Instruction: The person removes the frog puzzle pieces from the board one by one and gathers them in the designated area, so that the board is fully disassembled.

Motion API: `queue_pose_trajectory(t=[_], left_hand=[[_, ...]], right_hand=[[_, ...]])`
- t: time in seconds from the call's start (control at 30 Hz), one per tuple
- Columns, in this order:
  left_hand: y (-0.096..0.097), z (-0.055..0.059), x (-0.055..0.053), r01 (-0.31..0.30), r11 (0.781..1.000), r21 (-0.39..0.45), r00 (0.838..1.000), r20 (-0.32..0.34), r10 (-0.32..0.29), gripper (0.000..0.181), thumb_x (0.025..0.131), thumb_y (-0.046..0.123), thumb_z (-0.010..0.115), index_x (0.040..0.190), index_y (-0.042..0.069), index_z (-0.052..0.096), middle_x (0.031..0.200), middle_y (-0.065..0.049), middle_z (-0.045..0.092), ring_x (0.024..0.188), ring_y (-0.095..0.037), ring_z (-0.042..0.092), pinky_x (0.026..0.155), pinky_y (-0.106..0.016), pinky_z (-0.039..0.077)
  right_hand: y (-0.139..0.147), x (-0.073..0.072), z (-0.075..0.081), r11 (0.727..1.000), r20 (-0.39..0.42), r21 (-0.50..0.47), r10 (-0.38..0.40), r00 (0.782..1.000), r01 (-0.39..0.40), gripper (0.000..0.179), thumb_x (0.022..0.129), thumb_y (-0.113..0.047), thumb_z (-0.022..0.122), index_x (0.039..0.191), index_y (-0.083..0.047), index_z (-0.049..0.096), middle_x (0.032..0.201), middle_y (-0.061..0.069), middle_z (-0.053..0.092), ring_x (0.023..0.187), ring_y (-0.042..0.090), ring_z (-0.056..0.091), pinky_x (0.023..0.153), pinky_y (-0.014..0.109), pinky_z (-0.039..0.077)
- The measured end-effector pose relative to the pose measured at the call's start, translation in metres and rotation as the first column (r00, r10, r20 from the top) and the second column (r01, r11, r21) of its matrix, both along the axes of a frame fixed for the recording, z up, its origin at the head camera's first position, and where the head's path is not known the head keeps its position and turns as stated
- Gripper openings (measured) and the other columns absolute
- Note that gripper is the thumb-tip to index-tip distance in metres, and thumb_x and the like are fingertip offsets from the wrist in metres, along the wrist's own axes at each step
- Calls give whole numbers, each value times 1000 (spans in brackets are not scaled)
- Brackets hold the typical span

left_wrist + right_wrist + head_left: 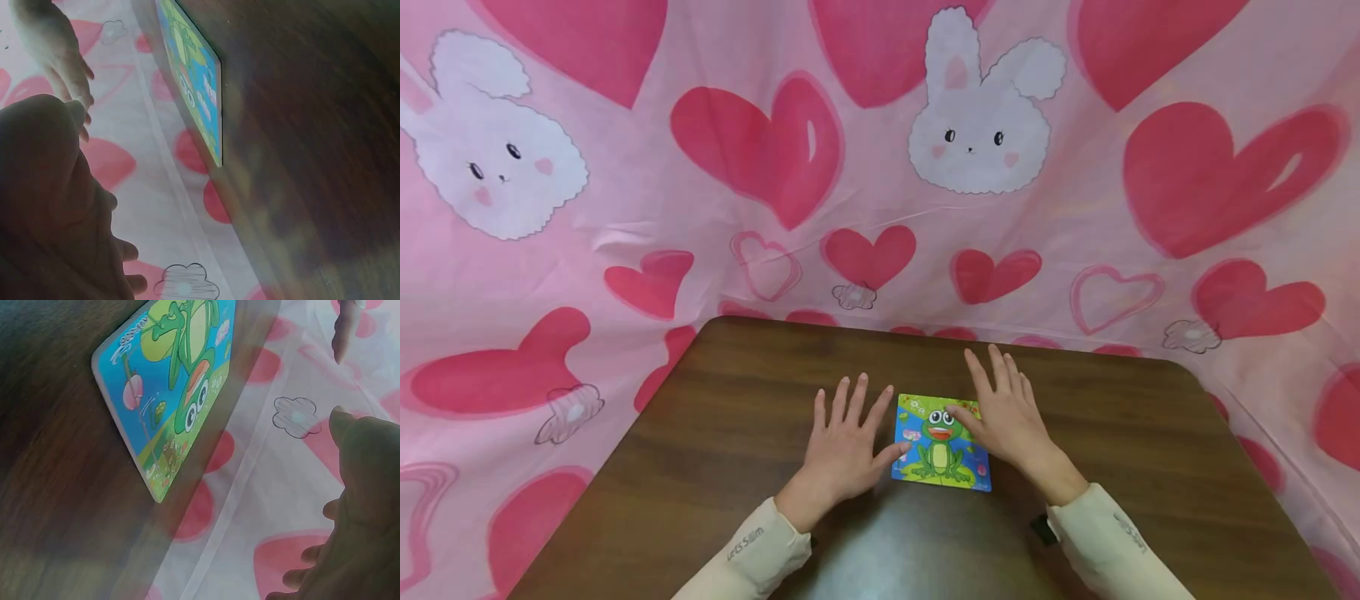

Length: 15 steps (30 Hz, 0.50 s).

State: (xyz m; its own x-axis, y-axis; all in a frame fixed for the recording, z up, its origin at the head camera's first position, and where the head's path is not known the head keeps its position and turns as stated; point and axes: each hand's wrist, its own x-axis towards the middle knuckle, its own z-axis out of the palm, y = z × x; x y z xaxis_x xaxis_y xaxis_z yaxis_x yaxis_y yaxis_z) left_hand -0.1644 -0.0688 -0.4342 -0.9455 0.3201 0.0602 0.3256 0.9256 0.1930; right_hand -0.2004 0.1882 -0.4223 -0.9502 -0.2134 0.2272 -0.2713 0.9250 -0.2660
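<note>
You face a dark brown table point(715, 450), its far corners rounded. Pink cloth point(877, 196) printed with red hearts point(1213, 183) rises beyond its far edge and flanks both its sides. You see a white rabbit face point(979, 150) above the table's far edge and a tilted rabbit point(505, 162) up beyond its far-left corner.

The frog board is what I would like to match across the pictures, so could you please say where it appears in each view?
Head: the frog board is below and slightly right of centre, on the table.
Left wrist: the frog board, top middle, cut by the upper edge.
Right wrist: the frog board, upper left, likewise cut.
Shared landmark: the heart-print cloth.
</note>
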Motion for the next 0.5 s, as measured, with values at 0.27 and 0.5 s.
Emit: queue_pose_trajectory(t=[0.27, 0.5], left_hand=[[3, -4, 1, 45, 999, -24, 998, 56, -43, 83, 95, 75, 39, 163, 32, 18, 172, -10, 6, 158, -39, 3, 122, -67, 1], [9, -6, 3, 76, 995, -64, 995, 73, -72, 82, 96, 75, 37, 163, 31, 21, 172, -9, 9, 159, -38, 6, 122, -67, 3]], right_hand=[[-9, -8, -4, 997, -11, -53, 48, 999, -49, 89, 92, -45, 71, 161, -17, 23, 165, 28, 14, 150, 56, 18, 113, 70, 29], [-16, -17, -5, 982, 3, -171, 86, 996, -84, 84, 95, -41, 70, 160, -12, 25, 162, 32, 19, 145, 56, 30, 101, 69, 43]])
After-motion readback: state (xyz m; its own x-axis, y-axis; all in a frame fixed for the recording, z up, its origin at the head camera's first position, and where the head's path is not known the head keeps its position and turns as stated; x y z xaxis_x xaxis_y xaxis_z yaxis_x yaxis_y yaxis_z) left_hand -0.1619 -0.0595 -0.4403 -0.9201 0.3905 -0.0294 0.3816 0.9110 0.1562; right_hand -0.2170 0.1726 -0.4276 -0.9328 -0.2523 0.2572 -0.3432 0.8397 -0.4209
